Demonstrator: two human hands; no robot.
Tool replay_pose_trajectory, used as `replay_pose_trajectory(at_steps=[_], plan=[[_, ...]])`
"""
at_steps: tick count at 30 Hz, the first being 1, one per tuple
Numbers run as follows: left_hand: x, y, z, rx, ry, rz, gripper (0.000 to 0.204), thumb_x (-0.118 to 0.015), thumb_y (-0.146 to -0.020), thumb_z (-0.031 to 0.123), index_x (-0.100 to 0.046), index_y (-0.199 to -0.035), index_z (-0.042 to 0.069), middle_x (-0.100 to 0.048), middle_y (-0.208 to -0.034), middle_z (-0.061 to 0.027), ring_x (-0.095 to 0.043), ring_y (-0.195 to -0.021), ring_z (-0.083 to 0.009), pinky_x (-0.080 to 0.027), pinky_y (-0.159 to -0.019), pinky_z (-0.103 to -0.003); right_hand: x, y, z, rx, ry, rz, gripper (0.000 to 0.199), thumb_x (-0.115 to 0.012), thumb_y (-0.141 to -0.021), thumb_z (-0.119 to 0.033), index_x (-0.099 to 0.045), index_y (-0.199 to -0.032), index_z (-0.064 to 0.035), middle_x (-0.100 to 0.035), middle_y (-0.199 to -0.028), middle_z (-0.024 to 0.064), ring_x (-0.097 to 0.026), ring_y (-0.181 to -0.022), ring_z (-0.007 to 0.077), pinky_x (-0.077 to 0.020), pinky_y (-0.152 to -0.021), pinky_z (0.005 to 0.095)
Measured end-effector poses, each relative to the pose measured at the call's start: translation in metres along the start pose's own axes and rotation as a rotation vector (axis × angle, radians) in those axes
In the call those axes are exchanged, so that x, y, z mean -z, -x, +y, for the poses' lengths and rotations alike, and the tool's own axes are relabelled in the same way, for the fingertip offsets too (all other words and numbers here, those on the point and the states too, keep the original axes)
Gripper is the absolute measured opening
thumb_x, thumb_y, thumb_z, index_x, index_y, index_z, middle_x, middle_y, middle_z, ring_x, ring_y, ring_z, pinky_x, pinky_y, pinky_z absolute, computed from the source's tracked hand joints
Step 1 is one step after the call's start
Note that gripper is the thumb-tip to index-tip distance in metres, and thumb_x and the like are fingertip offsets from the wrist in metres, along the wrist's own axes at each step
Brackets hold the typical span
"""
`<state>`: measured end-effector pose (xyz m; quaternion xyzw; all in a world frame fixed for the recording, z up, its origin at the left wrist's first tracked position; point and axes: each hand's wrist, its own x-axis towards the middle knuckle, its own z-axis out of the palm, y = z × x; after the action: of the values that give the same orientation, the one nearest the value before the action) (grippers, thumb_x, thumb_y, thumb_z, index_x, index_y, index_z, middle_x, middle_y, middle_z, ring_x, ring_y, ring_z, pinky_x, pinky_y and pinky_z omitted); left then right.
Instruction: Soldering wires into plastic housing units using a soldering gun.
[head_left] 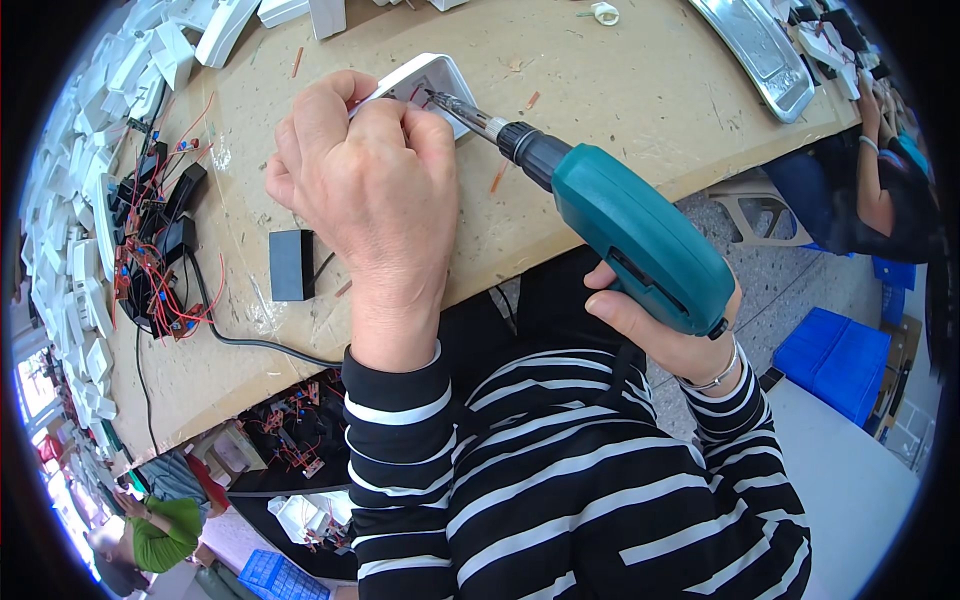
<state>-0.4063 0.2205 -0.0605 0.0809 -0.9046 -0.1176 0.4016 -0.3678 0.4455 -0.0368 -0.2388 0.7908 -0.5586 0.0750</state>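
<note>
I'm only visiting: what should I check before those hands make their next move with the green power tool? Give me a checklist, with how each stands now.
1. Left hand on the white housing: ok.
2. Right hand gripping the green power tool: ok.
3. Tool's bit pointing into the housing: ok.
4. Bit firmly seated: cannot tell, too small.
5. Striped sleeves away from the bit: ok.
6. Black block away from the bit: ok.

Power screwdriver (640, 235) right of the housing (432, 66), tip (440, 100) seemingly inside.
</note>
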Motion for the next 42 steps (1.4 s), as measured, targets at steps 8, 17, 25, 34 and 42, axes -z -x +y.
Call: replay_pose_trajectory(at_steps=[8,17,25,34,42], plan=[[-0.002,-0.001,-0.001,0.005,0.008,-0.001,0.008,-0.065,-0.070,0.010,-0.068,-0.068,0.003,-0.060,-0.096,-0.0037,-0.054,-0.093,-0.0227,-0.033,-0.084,-0.039,0.003,0.008,0.002,-0.043,-0.128,0.044,0.059,-0.079,-0.076,-0.003,-0.052,-0.127,0.0076,-0.069,-0.099,0.0130,-0.070,-0.083,0.0161,-0.0563,-0.071,0.0246],[0.002,0.000,0.001,0.001,0.005,0.007,0.009,-0.064,-0.071,0.010,-0.069,-0.068,0.003,-0.060,-0.096,-0.0036,-0.054,-0.093,-0.0224,-0.033,-0.085,-0.039,0.012,0.017,0.002,-0.003,-0.114,0.077,0.056,-0.079,-0.076,-0.002,-0.052,-0.125,0.0069,-0.071,-0.087,0.0111,-0.070,-0.081,0.0159,-0.0567,-0.073,0.0264],[0.023,0.004,0.003,-0.026,-0.005,-0.068,0.023,-0.073,-0.070,0.015,-0.069,-0.090,0.002,-0.058,-0.107,-0.0112,-0.054,-0.103,-0.0261,-0.033,-0.091,-0.042,0.018,0.018,-0.004,-0.125,-0.380,0.183,0.065,-0.075,-0.078,-0.007,-0.045,-0.135,0.0022,-0.063,-0.115,0.0233,-0.068,-0.084,0.0215,-0.0569,-0.074,0.0311],[0.029,0.010,-0.017,0.040,0.162,-0.262,0.066,-0.073,-0.072,0.005,-0.042,-0.130,-0.001,-0.045,-0.120,-0.0262,-0.057,-0.100,-0.0408,-0.051,-0.081,-0.043,0.020,0.023,-0.006,-0.136,-0.333,0.256,0.061,-0.068,-0.082,-0.009,-0.042,-0.135,0.0065,-0.061,-0.117,0.0205,-0.064,-0.083,0.0193,-0.0541,-0.075,0.0310],[0.098,0.010,-0.058,0.530,1.120,0.069,0.054,-0.072,-0.083,0.012,-0.046,-0.130,0.002,-0.056,-0.115,-0.0108,-0.060,-0.088,-0.0184,-0.048,-0.065,-0.026,0.058,0.030,0.028,0.089,-0.456,0.168,0.056,-0.056,-0.093,-0.005,-0.032,-0.142,0.0045,-0.053,-0.129,0.0230,-0.062,-0.091,0.0188,-0.0531,-0.080,0.0290]])
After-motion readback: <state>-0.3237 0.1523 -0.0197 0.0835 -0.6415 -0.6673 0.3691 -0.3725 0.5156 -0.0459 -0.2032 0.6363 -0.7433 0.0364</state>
